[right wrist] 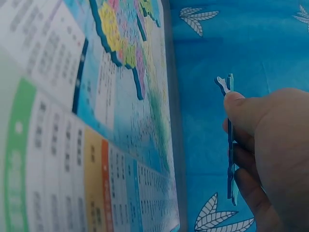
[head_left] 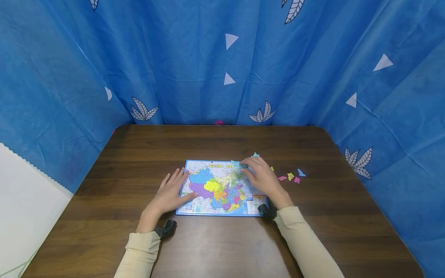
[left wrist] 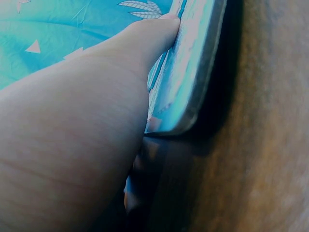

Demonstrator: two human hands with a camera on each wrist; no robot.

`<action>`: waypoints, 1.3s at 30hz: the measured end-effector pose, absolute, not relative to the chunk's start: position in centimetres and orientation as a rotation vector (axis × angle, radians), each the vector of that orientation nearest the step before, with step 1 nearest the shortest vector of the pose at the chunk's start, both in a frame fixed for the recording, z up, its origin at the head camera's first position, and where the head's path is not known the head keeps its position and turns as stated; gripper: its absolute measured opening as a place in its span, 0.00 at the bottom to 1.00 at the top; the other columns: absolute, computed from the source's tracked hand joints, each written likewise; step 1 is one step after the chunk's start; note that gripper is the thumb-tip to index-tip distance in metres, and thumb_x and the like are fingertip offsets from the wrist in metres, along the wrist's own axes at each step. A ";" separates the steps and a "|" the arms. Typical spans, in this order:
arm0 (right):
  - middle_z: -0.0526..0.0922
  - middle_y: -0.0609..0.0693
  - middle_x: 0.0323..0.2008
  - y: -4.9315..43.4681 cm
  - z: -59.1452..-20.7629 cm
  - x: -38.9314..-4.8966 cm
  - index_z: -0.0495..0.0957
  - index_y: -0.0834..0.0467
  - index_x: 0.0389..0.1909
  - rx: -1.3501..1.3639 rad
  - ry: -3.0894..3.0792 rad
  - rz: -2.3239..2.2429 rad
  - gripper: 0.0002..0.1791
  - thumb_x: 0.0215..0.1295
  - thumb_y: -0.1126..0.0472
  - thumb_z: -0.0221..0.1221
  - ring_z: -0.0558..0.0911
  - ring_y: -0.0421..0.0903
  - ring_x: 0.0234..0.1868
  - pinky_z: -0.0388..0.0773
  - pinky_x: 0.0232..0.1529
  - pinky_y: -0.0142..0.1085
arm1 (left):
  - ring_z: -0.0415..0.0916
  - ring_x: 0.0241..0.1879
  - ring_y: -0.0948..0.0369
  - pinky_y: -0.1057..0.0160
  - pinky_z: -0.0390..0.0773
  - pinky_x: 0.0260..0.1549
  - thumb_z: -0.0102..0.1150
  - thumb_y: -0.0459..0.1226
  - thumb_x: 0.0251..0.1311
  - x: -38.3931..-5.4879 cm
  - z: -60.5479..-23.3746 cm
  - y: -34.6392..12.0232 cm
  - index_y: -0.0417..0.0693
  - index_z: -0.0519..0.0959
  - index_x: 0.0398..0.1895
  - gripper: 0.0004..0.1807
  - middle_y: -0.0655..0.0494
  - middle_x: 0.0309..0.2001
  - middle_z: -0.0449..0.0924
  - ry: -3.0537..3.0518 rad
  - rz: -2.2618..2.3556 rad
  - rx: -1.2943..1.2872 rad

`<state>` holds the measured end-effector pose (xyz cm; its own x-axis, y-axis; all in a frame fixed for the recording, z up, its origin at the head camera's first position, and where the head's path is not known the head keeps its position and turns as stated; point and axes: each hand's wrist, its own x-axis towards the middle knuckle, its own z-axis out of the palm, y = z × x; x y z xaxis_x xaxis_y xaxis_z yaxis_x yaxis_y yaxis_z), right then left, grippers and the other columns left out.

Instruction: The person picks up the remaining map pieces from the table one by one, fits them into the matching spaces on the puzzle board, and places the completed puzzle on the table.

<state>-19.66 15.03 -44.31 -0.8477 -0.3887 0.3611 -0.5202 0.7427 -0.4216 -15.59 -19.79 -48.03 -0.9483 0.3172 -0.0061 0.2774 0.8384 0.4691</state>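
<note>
A map puzzle board (head_left: 189, 208) lies flat on the table, with many coloured pieces set in its left and lower middle parts. My left hand (head_left: 168, 195) rests on the board's left edge, fingers straight and thumb over the purple piece (head_left: 201, 190). Above the board's upper right part, my right hand (head_left: 262, 175) pinches a thin light-teal puzzle piece (right wrist: 230, 159). The right wrist view shows this piece edge-on between thumb and fingers, apart from the board. In the left wrist view the thumb (left wrist: 159, 36) touches the board's rim.
Right of the board lie several loose puzzle pieces, among them a yellow piece (head_left: 290, 177), a pink piece (head_left: 297, 180) and a blue piece (head_left: 301, 172). Another teal piece (head_left: 255, 154) lies behind the right hand. A blue curtain (head_left: 194, 58) hangs around the brown table (head_left: 156, 143).
</note>
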 end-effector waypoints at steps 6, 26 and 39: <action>0.87 0.49 0.54 14.5 -44.4 -19.7 0.83 0.55 0.55 0.732 -2.697 0.714 0.15 0.70 0.58 0.66 0.80 0.49 0.59 0.79 0.63 0.48 | 0.42 0.82 0.43 0.36 0.39 0.78 0.59 0.65 0.61 -15.6 -48.0 -19.7 0.43 0.59 0.81 0.53 0.42 0.82 0.50 2.938 0.715 0.460; 0.87 0.47 0.53 12.4 -44.7 -19.3 0.84 0.53 0.54 0.761 -2.744 0.713 0.15 0.69 0.56 0.68 0.80 0.48 0.61 0.72 0.71 0.50 | 0.41 0.83 0.43 0.37 0.38 0.79 0.59 0.66 0.61 -15.8 -48.2 -19.7 0.44 0.57 0.81 0.53 0.43 0.82 0.48 2.935 0.703 0.464; 0.87 0.46 0.54 11.3 -45.1 -19.0 0.84 0.51 0.53 0.781 -2.762 0.701 0.15 0.68 0.55 0.68 0.81 0.47 0.61 0.70 0.73 0.50 | 0.41 0.83 0.43 0.36 0.38 0.78 0.59 0.65 0.61 -15.7 -48.1 -19.7 0.44 0.58 0.81 0.53 0.43 0.83 0.48 2.929 0.715 0.463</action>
